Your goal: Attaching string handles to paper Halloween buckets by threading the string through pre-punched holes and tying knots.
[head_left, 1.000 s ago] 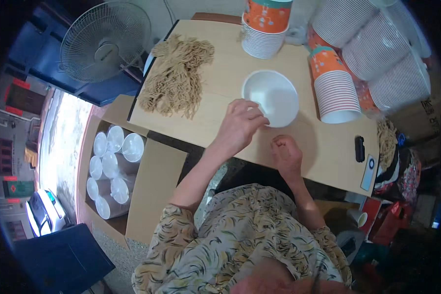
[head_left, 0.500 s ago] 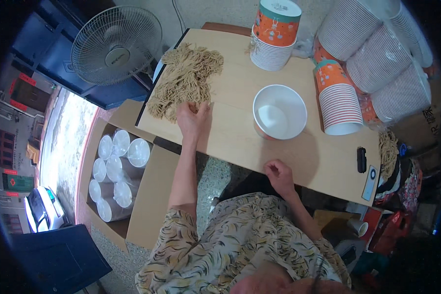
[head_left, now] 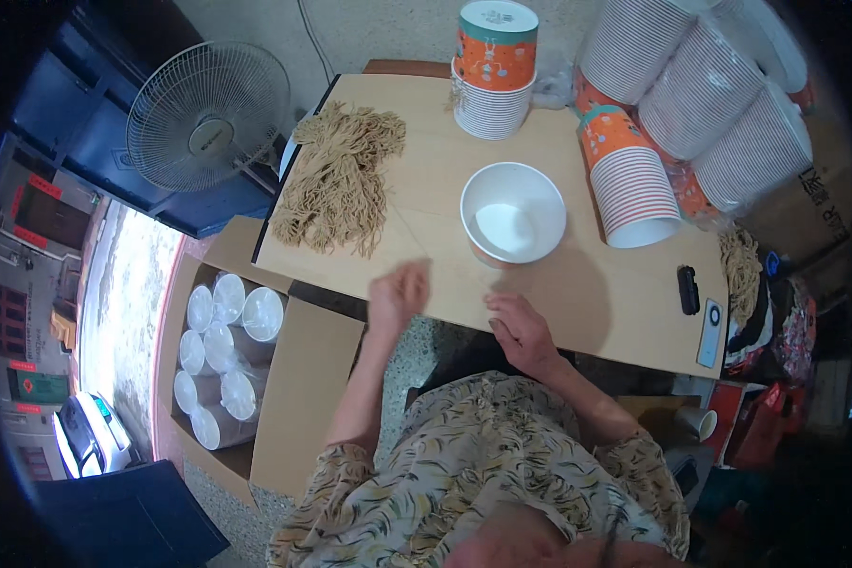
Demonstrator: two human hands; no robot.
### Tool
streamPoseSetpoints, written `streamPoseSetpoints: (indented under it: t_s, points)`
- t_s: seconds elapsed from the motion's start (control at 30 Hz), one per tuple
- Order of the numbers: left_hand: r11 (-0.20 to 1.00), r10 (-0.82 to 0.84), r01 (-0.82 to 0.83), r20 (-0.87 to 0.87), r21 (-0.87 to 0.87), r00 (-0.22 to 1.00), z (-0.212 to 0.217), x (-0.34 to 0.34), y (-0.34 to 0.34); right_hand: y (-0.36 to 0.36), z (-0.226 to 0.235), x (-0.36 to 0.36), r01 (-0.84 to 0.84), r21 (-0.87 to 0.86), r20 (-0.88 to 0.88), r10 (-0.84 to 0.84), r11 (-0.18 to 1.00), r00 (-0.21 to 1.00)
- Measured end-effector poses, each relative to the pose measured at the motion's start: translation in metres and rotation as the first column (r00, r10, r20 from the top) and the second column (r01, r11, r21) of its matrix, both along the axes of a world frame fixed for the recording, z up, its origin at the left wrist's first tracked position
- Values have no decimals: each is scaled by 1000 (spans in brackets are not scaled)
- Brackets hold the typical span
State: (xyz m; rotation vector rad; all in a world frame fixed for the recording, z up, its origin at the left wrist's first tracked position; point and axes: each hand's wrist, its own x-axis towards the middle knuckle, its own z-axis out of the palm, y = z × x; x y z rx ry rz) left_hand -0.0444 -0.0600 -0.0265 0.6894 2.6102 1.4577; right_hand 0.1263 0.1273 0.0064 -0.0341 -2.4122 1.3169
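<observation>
Bare tabletop (head_left: 426, 189) between noodle pile (head_left: 336, 185), white bowl (head_left: 513, 212).

1. An open brown cardboard box (head_left: 298, 398) sits on the floor left of the bench (head_left: 596, 303), holding clear lidded tubs.
2. Plastic-wrapped sleeves of white bowls (head_left: 719, 104) lie at the bench's far right corner.
</observation>
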Motion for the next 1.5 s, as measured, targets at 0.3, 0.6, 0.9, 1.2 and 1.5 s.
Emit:
streamPoseSetpoints:
  t_s: [0.3,0.6,0.9,1.2,1.5]
  points:
    - [785,-618,619,-49,26,785,54,100,27,7,0,-4,-353,-129,108,367,927,924]
    - [765,-639,598,400,240,657,46,84,21,18,10,54,-178,-176,338,230,968,913]
    - [782,-621,369,584,502,522,21,97,24,3,-10,73,183,-509,232,-71,841,970]
    - [823,-561,293,616,486,554,10,106,27,9,-21,63,84,-652,280,137,753,950]
    - [757,-650,428,629,493,426,3,96,24,-4,35,69,55,-87,193,-37,995,980]
